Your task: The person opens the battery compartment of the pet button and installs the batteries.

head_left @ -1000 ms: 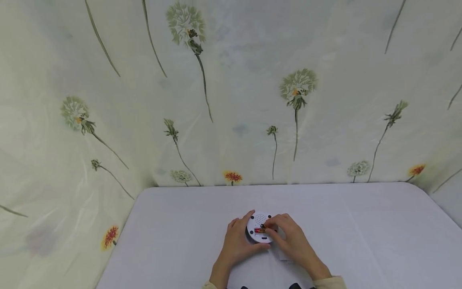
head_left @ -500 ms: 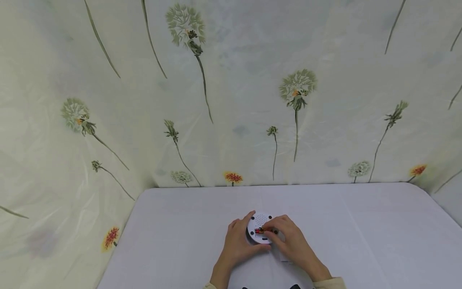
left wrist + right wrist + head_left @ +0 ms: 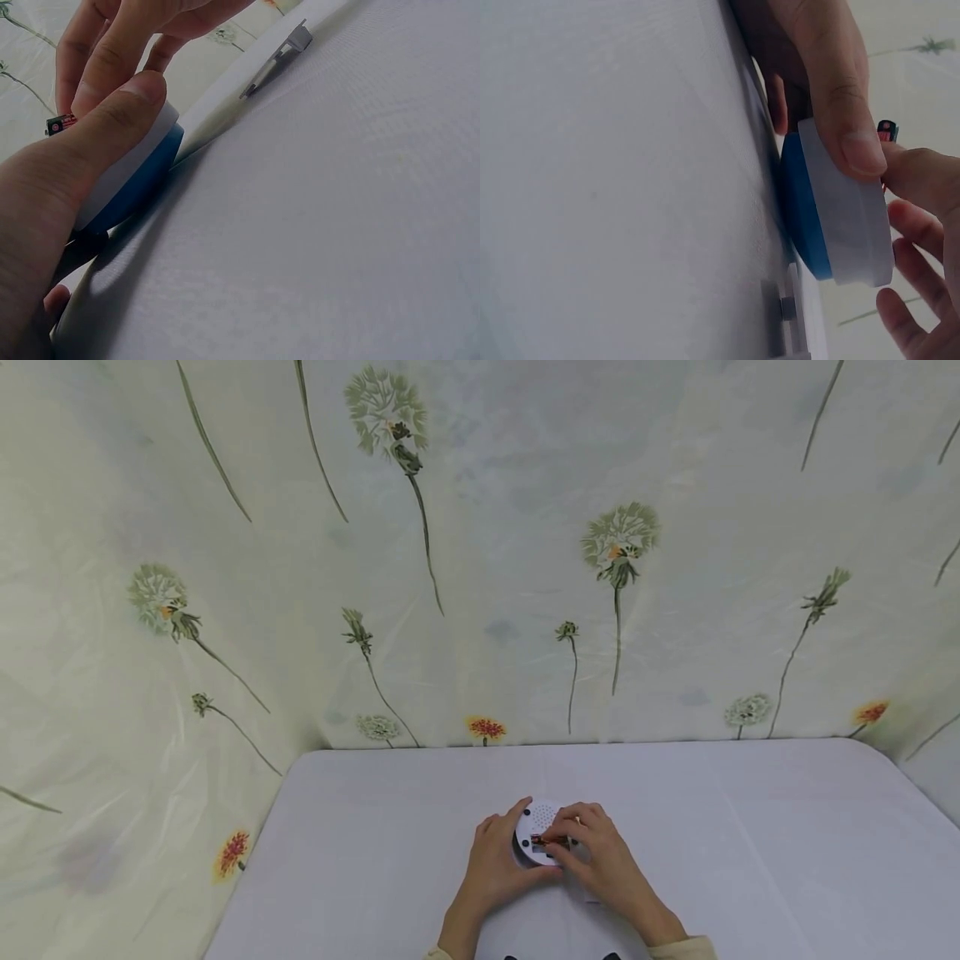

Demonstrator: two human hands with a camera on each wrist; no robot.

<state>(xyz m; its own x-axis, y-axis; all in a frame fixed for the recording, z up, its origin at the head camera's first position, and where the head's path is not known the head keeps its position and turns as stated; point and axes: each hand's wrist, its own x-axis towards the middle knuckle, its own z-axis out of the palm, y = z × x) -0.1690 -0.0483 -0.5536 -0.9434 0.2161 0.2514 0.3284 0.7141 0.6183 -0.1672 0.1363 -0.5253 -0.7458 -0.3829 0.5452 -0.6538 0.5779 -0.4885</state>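
While the left hand's grip (image 3: 497, 858) clasps the round white device (image 3: 543, 815) on the bench (image 3: 360, 852), the right hand's grip (image 3: 604, 858), the nearer one, pinches a battery (image 3: 887, 130) over the device's slot (image 3: 539, 850); its long axis runs roughly left to right, one end jutting leftward.

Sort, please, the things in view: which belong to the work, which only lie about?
In the work:
Round white-and-blue device, held by the left hand
Battery, pinched by the right hand
Loose flat piece on the table, perhaps the device's cover

Seemingly incidental:
Floral backdrop
Unclear dark objects, head view's bottom edge
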